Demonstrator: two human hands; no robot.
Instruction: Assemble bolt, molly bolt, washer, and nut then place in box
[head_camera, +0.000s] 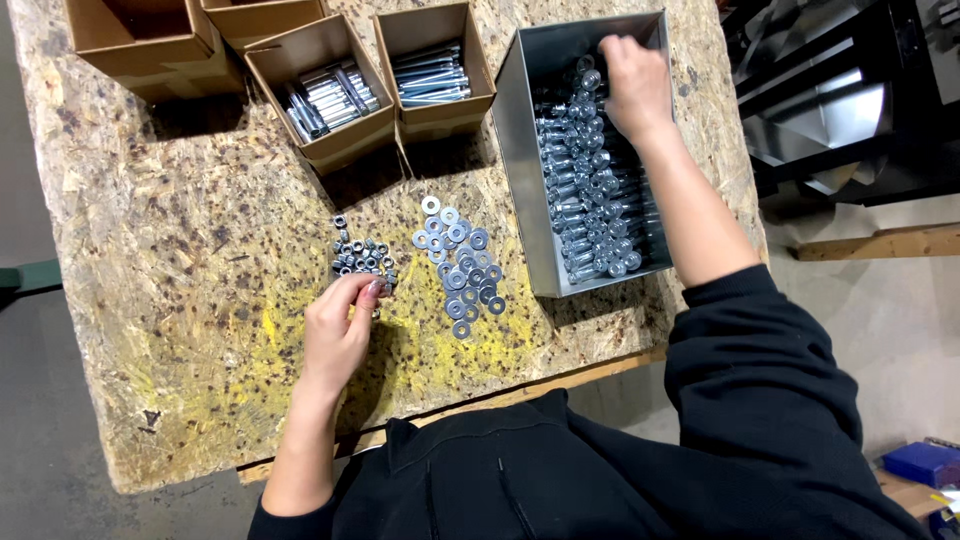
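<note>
- Fingers of the left hand (338, 335) are pinching a nut at the edge of the nuts (362, 257).
- The right hand (634, 85) is curling into the metal bin (520, 150); its grip is hidden.
- Assembled bolts (592, 190) are filling the bin.
- Washers (460, 268) and boxed bolts (430, 75) are waiting, so plenty looks left.

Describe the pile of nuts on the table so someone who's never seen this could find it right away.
Start at the chipboard table and find the grey metal bin full of bolts. Left of it lies a spread of flat washers, and left of those sits the nut pile, where the left hand is picking. The nuts are small, chunky and darker, packed tighter than the shiny flat washers.
</note>
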